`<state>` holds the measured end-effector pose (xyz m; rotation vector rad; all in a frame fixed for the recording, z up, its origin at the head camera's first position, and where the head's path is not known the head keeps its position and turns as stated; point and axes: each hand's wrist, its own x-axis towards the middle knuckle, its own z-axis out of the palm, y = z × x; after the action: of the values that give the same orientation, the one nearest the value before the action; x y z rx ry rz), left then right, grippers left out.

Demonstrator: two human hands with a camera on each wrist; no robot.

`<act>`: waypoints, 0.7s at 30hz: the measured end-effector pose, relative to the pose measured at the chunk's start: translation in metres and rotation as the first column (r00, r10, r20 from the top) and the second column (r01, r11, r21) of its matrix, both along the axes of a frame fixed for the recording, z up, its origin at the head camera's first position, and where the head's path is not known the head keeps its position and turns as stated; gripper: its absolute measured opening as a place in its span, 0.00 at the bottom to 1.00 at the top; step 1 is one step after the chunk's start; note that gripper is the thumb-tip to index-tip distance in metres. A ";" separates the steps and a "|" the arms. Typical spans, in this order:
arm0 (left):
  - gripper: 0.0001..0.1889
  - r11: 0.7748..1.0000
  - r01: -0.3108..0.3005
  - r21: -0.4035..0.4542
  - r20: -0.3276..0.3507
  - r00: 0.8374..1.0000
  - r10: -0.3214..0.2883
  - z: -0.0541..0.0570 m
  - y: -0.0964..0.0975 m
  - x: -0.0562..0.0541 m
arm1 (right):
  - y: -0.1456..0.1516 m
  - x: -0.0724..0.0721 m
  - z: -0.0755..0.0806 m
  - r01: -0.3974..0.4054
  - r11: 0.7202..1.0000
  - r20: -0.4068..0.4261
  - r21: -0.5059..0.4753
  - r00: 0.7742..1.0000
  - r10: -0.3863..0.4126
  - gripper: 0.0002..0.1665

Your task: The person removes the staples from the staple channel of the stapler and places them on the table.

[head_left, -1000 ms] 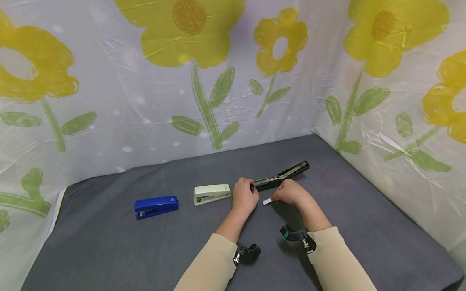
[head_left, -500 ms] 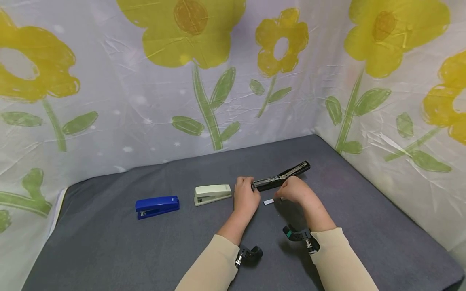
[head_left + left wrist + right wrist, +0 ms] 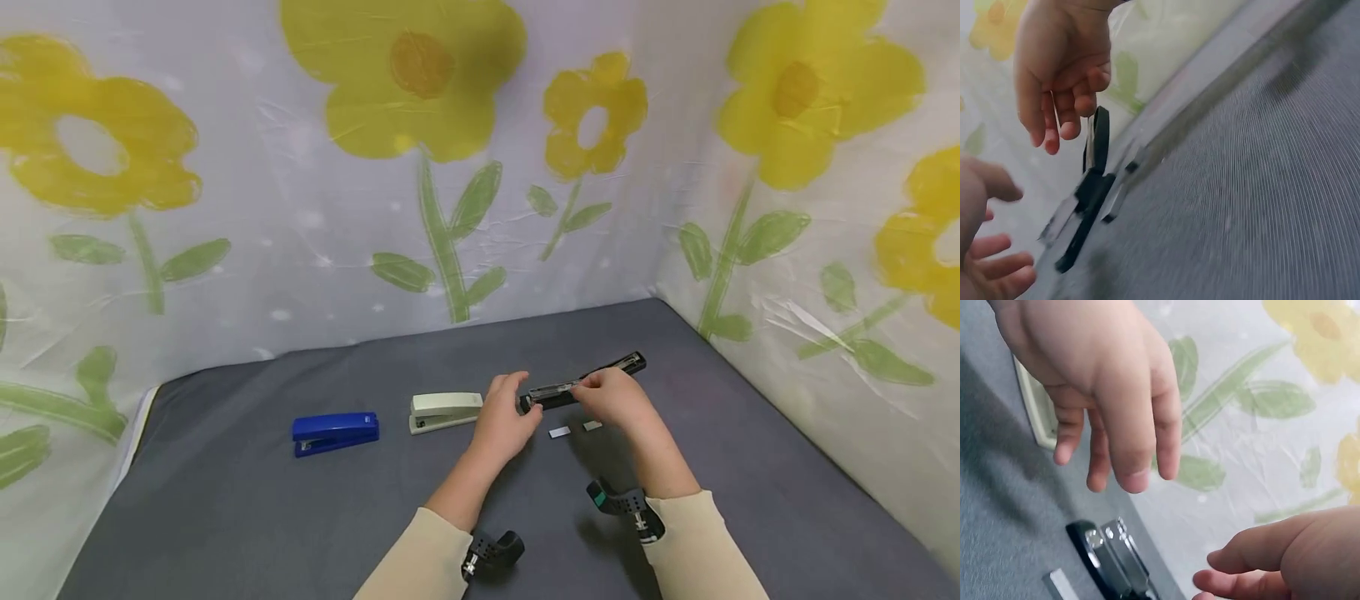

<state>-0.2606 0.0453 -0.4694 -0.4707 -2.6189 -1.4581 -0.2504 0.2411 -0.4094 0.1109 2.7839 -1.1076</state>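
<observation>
A black stapler [image 3: 550,397] lies unfolded on the dark cloth, its metal staple channel exposed. My left hand [image 3: 507,421] is beside its near left end with fingers spread; the left wrist view shows a gap between these fingers and the stapler. My right hand [image 3: 617,396] hovers over the stapler's middle, fingers loosely bent; in the left wrist view nothing shows between them. Two small grey staple strips lie in front of the stapler, the left strip [image 3: 558,432] a little apart from the right strip [image 3: 592,426].
Left of my left hand stands a cream stapler [image 3: 446,412], partly covered by that hand. Farther left is a blue stapler [image 3: 335,434]. A flower-printed curtain [image 3: 315,275] closes off the back and right of the cloth-covered table [image 3: 247,500].
My right hand has let go of the left strip and moved up from the strips to the stapler. My left hand has come off the stapler's end and opened. The head view has shifted slightly.
</observation>
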 end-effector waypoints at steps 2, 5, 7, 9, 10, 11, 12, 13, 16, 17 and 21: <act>0.29 0.998 0.066 -0.016 0.002 0.998 -0.066 0.005 -0.009 0.003 | -0.005 0.001 0.003 0.002 1.000 -0.016 -0.012 1.000 -0.002 0.16; 0.30 0.991 0.134 -0.027 -0.020 0.991 -0.135 0.013 -0.024 0.007 | -0.014 -0.001 0.007 -0.010 0.999 -0.036 -0.038 0.999 0.009 0.18; 0.30 0.988 0.152 -0.031 -0.043 0.987 -0.154 0.017 -0.035 0.008 | -0.021 -0.004 0.009 -0.030 0.999 -0.053 -0.042 0.998 0.028 0.18; 0.30 0.988 0.152 -0.023 -0.063 0.986 -0.153 0.020 -0.047 0.009 | -0.029 -0.008 0.010 -0.053 0.998 -0.071 -0.039 0.996 0.050 0.18; 0.29 0.990 0.140 -0.026 -0.076 0.987 -0.142 0.021 -0.053 0.009 | -0.033 -0.010 0.011 -0.065 0.997 -0.079 -0.037 0.995 0.062 0.17; 0.29 0.992 0.124 -0.024 -0.085 0.988 -0.126 0.021 -0.059 0.009 | -0.036 -0.012 0.012 -0.076 0.997 -0.088 -0.033 0.993 0.073 0.17; 0.29 0.994 0.105 -0.021 -0.098 0.989 -0.107 0.021 -0.065 0.009 | -0.040 -0.014 0.012 -0.091 0.996 -0.096 -0.028 0.992 0.087 0.17; 0.28 0.996 0.083 -0.018 -0.110 0.990 -0.084 0.021 -0.070 0.008 | -0.043 -0.016 0.013 -0.105 0.994 -0.105 -0.024 0.989 0.102 0.16; 0.27 0.999 0.027 -0.021 -0.155 0.988 -0.030 0.018 -0.080 0.006 | -0.049 -0.020 0.014 -0.126 0.992 -0.121 -0.021 0.985 0.122 0.15; 0.27 1.000 0.016 -0.017 -0.168 0.986 -0.019 0.017 -0.082 0.005 | -0.050 -0.022 0.014 -0.129 0.991 -0.125 -0.020 0.984 0.126 0.15; 0.27 1.000 0.011 -0.001 -0.195 0.981 -0.011 0.014 -0.089 0.002 | -0.055 -0.026 0.012 -0.136 0.991 -0.125 -0.020 0.983 0.132 0.14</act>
<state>-0.2589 -0.0442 -0.4554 -0.5958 -2.4673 -1.3404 -0.2763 0.1858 -0.3974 -0.1513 2.8315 -1.1571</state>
